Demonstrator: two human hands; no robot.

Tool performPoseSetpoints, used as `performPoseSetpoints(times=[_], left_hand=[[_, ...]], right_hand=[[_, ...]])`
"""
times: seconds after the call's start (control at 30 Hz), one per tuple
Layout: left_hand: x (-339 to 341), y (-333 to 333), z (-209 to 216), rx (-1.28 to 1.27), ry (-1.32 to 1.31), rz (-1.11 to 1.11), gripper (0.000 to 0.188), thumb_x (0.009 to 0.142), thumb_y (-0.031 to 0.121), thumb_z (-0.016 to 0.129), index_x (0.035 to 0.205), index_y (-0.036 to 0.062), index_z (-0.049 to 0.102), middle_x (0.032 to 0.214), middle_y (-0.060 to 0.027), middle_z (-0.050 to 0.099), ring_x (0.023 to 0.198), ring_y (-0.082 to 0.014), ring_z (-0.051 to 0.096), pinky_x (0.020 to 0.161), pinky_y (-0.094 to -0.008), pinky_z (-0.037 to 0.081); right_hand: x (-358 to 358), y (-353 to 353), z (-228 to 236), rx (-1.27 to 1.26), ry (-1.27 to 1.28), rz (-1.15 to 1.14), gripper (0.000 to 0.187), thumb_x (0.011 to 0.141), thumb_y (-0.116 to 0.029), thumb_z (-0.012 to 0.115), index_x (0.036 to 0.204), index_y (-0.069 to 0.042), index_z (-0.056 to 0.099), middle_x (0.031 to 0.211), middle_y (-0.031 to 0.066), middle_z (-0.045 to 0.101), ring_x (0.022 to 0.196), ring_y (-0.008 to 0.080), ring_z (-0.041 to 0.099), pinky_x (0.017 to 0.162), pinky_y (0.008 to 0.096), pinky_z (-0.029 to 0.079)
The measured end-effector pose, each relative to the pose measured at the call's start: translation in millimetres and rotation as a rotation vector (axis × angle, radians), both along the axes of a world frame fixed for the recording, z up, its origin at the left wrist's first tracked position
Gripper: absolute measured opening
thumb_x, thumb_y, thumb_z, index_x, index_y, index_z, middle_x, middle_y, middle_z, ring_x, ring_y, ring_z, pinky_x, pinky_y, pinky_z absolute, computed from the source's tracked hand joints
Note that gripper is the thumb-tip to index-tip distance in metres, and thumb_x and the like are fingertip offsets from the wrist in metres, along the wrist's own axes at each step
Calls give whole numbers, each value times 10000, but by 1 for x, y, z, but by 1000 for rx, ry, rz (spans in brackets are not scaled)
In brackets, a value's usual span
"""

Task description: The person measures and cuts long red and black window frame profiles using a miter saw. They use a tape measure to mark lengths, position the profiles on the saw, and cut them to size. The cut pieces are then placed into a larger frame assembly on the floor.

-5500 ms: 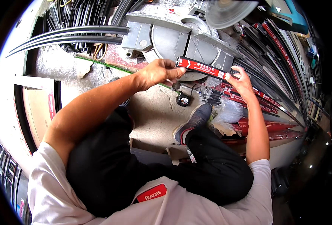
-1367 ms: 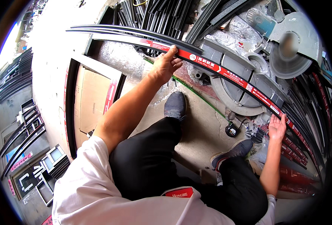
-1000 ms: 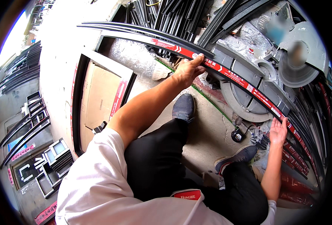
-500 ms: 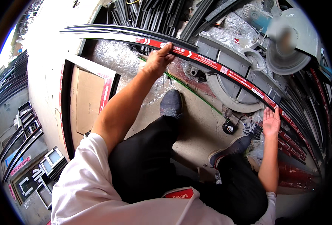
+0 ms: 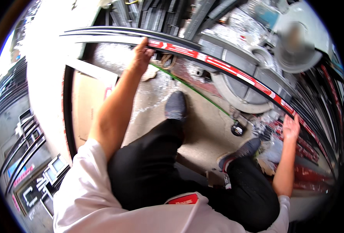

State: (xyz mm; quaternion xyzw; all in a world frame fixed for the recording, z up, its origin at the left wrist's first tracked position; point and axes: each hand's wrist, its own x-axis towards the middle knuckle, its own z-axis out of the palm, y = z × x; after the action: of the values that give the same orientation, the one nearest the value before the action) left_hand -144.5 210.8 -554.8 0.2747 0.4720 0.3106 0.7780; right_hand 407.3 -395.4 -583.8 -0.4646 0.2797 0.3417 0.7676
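Note:
A long dark profile bar (image 5: 238, 73) with a red-and-white printed film strip slants across the view, from upper left down to the right. My left hand (image 5: 141, 58) is closed around it near the left start of the red film, thumb on top. Further right along the bar, my right hand (image 5: 291, 127) holds its lower edge, palm turned up and fingers partly hidden behind it. Beneath the bar's middle lies the round grey base (image 5: 238, 93) of a cutting saw. The saw's disc blade (image 5: 298, 54), blurred, stands beyond the bar at upper right.
Several dark profiles (image 5: 156, 15) are stacked at the far side, with more at the right. A framed cardboard panel (image 5: 84, 105) stands at left. A green strip (image 5: 195, 91) runs over the floor to a small black round object (image 5: 238, 129). Clear plastic wrap (image 5: 273, 149) lies by my right foot.
My left hand has shifted left along the bar, to the start of the red film. My right hand has moved slightly right and down, still on the bar.

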Motion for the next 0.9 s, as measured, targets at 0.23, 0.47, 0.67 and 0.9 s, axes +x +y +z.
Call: performPoseSetpoints(times=[0.23, 0.47, 0.67, 0.9], left_hand=[[50, -33, 29, -48, 2, 206, 251, 987, 306, 783, 1086, 122, 646, 1057, -49, 685, 992, -206, 669, 993, -388, 528], [67, -67, 21, -93, -14, 20, 379, 969, 291, 803, 1174, 63, 580, 1051, -94, 695, 858, -222, 692, 847, -387, 609], [108, -110, 32, -168, 5, -115, 235, 977, 351, 789, 1019, 139, 696, 898, 9, 666, 773, -154, 619, 799, -356, 567], [107, -109, 34, -169, -7, -130, 244, 972, 353, 795, 1014, 135, 695, 875, 19, 633, 764, -155, 610, 797, -346, 566]], right_hand=[[-12, 5, 12, -132, -31, -75, 428, 978, -253, 782, 1301, -7, 646, 1349, 102, 666, 1287, 216, 607, 1153, 371, 483], [-38, 39, 16, -123, -24, -15, 419, 992, -260, 767, 1308, -15, 645, 1344, 102, 657, 1273, 214, 609, 1129, 358, 508], [-59, 57, 19, -111, -6, 31, 442, 982, -289, 777, 1302, -14, 646, 1331, 97, 658, 1251, 207, 612, 1125, 346, 500], [-64, 61, 18, -121, -23, 48, 446, 981, -290, 779, 1307, -17, 644, 1321, 91, 663, 1251, 207, 614, 1117, 346, 503]])
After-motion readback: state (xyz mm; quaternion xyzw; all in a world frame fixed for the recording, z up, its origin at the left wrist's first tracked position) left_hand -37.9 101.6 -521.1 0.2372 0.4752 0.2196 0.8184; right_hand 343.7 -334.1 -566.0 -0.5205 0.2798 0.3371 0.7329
